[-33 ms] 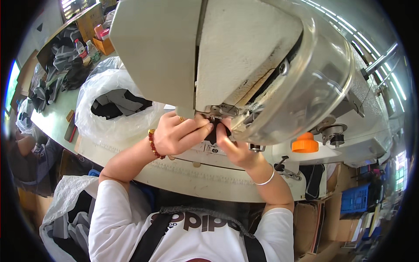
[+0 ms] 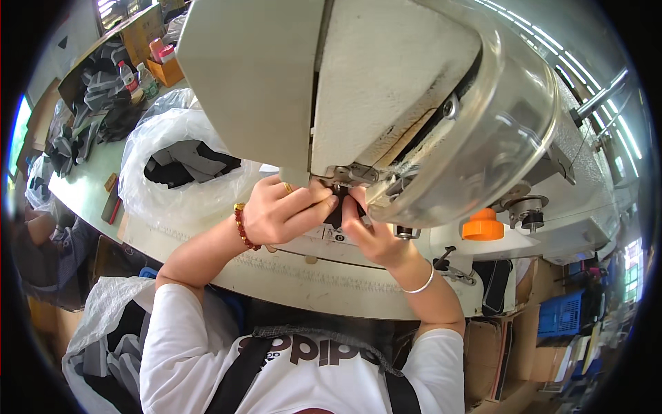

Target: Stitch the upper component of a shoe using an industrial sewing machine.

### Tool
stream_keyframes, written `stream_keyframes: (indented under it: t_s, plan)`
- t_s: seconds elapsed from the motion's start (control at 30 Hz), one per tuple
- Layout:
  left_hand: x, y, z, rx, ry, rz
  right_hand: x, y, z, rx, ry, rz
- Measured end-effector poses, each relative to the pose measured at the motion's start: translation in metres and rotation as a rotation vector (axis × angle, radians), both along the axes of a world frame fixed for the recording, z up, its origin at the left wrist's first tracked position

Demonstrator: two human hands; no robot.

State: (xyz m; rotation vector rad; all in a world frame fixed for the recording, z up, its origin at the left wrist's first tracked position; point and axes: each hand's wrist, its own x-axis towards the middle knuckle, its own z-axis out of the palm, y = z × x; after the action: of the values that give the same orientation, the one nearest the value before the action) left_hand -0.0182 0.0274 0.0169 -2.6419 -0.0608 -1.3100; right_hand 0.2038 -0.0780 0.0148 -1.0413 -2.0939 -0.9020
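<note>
While I leaned in close under the sewing machine head (image 2: 386,90), my left hand (image 2: 283,210) was curled nearly closed, thumb and fingers pinching the small dark fabric piece (image 2: 338,207) right at the needle area. Right hand (image 2: 376,234) came up from below, fingers pressed tight on the same piece from the other side, so both hands met w/ the cloth between them, just under the presser foot (image 2: 345,176). Looked to me like the positioning step: getting the piece lined up under the foot before any stitching. Couldn't tell if the foot was down or up, too much hidden by my fingers. Next move, I reckoned, called for small, careful nudges, edge kept straight, fingertips kept clear of the needle. Off to my left on the worktop (image 2: 89,186) sat a clear plastic bag (image 2: 172,193) of dark cut pieces, well apart from my hands. Orange cap (image 2: 483,226) sat to the right, near the machine base.
</note>
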Motion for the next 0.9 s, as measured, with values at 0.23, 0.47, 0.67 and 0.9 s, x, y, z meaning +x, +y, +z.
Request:
stream_keyframes:
  t_s: [0.23,0.47,0.67,0.9]
  plan:
    - [-0.018,-0.009,0.047,-0.318,0.087,-0.157,0.002,-0.008,0.020,-0.035,0.065,0.154]
    - [-0.018,-0.003,0.028,-0.774,-0.057,-0.256,0.006,-0.020,0.032,-0.297,0.215,0.252]
    - [-0.022,-0.003,0.025,-0.704,0.044,-0.331,0.005,-0.029,0.024,-0.265,0.168,0.097]
    - [-0.020,-0.014,0.035,-0.305,0.103,-0.206,0.007,-0.025,0.017,-0.327,0.318,0.234]
